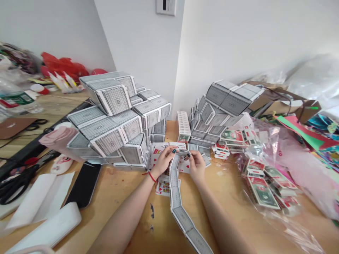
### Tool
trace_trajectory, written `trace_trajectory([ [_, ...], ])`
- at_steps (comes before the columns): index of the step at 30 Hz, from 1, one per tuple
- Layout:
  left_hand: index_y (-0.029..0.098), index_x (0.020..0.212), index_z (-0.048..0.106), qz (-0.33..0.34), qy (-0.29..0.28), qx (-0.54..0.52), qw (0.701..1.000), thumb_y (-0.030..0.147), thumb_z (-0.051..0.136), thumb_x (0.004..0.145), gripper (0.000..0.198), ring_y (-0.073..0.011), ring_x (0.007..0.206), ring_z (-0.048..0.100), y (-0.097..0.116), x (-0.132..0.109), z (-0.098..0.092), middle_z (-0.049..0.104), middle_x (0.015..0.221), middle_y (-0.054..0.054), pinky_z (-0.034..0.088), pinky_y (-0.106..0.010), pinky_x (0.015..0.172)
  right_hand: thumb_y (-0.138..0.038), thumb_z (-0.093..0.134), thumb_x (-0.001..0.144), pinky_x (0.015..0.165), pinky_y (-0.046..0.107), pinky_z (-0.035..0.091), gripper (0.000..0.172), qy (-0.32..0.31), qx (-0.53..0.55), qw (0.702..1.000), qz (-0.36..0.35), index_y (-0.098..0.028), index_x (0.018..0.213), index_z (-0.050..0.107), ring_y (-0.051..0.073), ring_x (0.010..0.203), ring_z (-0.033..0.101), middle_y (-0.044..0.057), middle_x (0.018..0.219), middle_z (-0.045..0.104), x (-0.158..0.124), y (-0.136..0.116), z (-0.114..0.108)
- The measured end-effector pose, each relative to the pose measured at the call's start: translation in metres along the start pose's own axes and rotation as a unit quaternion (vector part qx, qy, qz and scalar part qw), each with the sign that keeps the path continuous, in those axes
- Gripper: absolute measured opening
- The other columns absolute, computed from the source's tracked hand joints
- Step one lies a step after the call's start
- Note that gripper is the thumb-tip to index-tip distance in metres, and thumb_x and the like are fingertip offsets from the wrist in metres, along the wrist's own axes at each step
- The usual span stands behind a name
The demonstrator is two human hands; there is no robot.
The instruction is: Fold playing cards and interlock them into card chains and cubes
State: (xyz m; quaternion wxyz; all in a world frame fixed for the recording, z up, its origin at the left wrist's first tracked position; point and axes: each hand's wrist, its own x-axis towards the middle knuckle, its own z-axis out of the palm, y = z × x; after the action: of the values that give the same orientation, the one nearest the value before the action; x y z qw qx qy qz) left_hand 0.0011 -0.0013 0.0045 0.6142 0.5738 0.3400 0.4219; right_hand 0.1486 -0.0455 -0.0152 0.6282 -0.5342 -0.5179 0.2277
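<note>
A long strip of joined playing cards (pixel 175 188), grey patterned backs showing, runs from between my hands down toward the bottom edge. My left hand (pixel 165 158), with a red cord at the wrist, pinches the strip's far end from the left. Opposite it, my right hand (pixel 196 163) has its fingers closed on the same end. Loose playing cards (pixel 162 188) lie face up under and beside the left wrist; more faces show between the hands. Structures of folded cards rise close by, a large stack (pixel 116 123) on the left and a smaller stack (pixel 219 102) on the right.
A black phone (pixel 84 185), scissors (pixel 16 187) and a white case (pixel 50 229) lie at left. A white box (pixel 183 127) stands between the stacks. At right are green-and-red card packs (pixel 262 192), clear plastic wrap and a cardboard box (pixel 286 106). The wall closes off the back.
</note>
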Motion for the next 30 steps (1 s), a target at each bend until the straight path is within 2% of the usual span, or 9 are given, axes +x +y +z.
trace_trajectory([
  [4,0.019,0.085,0.057,0.0,0.05,-0.025,0.998,0.031,0.053,0.076,0.015,-0.0142,0.072,0.056,-0.004,0.003,-0.003,0.061,0.08,0.0,0.045,-0.025,0.065,-0.031,0.048,0.081,0.066,0.031,0.046,0.017,-0.018,0.019,1.0,-0.007,-0.02,0.094,0.052,0.016,0.071,0.056,0.005,0.083,0.056,-0.001,-0.003,-0.003],
  [7,0.018,0.077,0.06,0.0,0.059,-0.014,0.998,0.033,0.053,0.076,0.017,-0.014,0.067,0.055,-0.006,0.006,-0.007,0.062,0.073,0.001,0.043,-0.026,0.063,-0.026,0.046,0.08,0.063,0.03,0.043,0.019,0.036,-0.106,0.993,-0.025,-0.019,0.097,0.052,0.016,0.066,0.051,0.004,0.08,0.055,0.001,-0.001,-0.014],
  [10,0.016,0.078,0.065,0.0,0.037,0.007,0.999,0.036,0.05,0.077,0.025,-0.0173,0.076,0.057,-0.004,0.006,-0.008,0.066,0.079,-0.003,0.044,-0.028,0.069,-0.023,0.042,0.079,0.065,0.032,0.041,0.022,0.1,-0.255,0.961,-0.042,-0.017,0.098,0.053,0.017,0.066,0.048,0.007,0.083,0.055,0.005,0.007,-0.031],
  [13,0.015,0.081,0.067,0.005,0.02,0.029,0.999,0.036,0.047,0.079,0.03,-0.0203,0.089,0.058,0.0,0.005,-0.006,0.068,0.084,-0.005,0.044,-0.029,0.077,-0.026,0.042,0.078,0.077,0.04,0.039,0.027,0.126,-0.369,0.919,-0.051,-0.015,0.1,0.052,0.025,0.087,0.047,0.012,0.092,0.055,0.005,0.016,-0.045],
  [16,0.014,0.081,0.067,0.011,0.022,0.033,0.999,0.037,0.044,0.08,0.033,-0.0205,0.09,0.058,0.002,0.005,-0.003,0.068,0.087,-0.006,0.042,-0.03,0.082,-0.036,0.05,0.074,0.081,0.047,0.034,0.041,0.109,-0.46,0.881,-0.033,-0.013,0.107,0.051,0.031,0.099,0.041,0.016,0.102,0.052,-0.001,0.024,-0.053],
  [18,0.013,0.08,0.067,0.007,0.027,0.036,0.999,0.038,0.044,0.08,0.034,-0.0204,0.088,0.058,0.003,0.004,-0.002,0.068,0.086,-0.006,0.042,-0.03,0.082,-0.04,0.052,0.071,0.081,0.049,0.033,0.049,0.081,-0.487,0.869,-0.017,-0.011,0.111,0.05,0.033,0.099,0.039,0.018,0.104,0.051,-0.006,0.028,-0.055],
  [21,0.012,0.078,0.066,-0.006,0.023,0.054,0.998,0.041,0.048,0.078,0.034,-0.0196,0.084,0.057,0.004,0.004,-0.002,0.067,0.082,-0.005,0.042,-0.03,0.078,-0.041,0.054,0.07,0.082,0.049,0.031,0.053,0.064,-0.481,0.874,-0.004,-0.01,0.112,0.05,0.034,0.098,0.039,0.018,0.103,0.051,-0.008,0.031,-0.053],
  [25,0.012,0.076,0.065,-0.008,0.01,0.072,0.997,0.039,0.053,0.075,0.03,-0.017,0.075,0.055,0.006,0.004,-0.004,0.064,0.076,-0.004,0.041,-0.027,0.071,-0.043,0.06,0.065,0.084,0.047,0.032,0.057,0.081,-0.41,0.908,0.012,-0.012,0.112,0.052,0.032,0.096,0.042,0.014,0.098,0.052,-0.005,0.029,-0.05],
  [30,0.013,0.078,0.066,-0.006,-0.023,0.053,0.998,0.033,0.056,0.072,0.023,-0.0175,0.08,0.056,0.008,0.005,-0.009,0.066,0.083,-0.005,0.041,-0.028,0.075,-0.037,0.06,0.066,0.076,0.038,0.04,0.035,0.077,-0.22,0.969,0.08,-0.018,0.095,0.062,0.021,0.079,0.05,0.006,0.084,0.05,-0.002,0.025,-0.052],
])
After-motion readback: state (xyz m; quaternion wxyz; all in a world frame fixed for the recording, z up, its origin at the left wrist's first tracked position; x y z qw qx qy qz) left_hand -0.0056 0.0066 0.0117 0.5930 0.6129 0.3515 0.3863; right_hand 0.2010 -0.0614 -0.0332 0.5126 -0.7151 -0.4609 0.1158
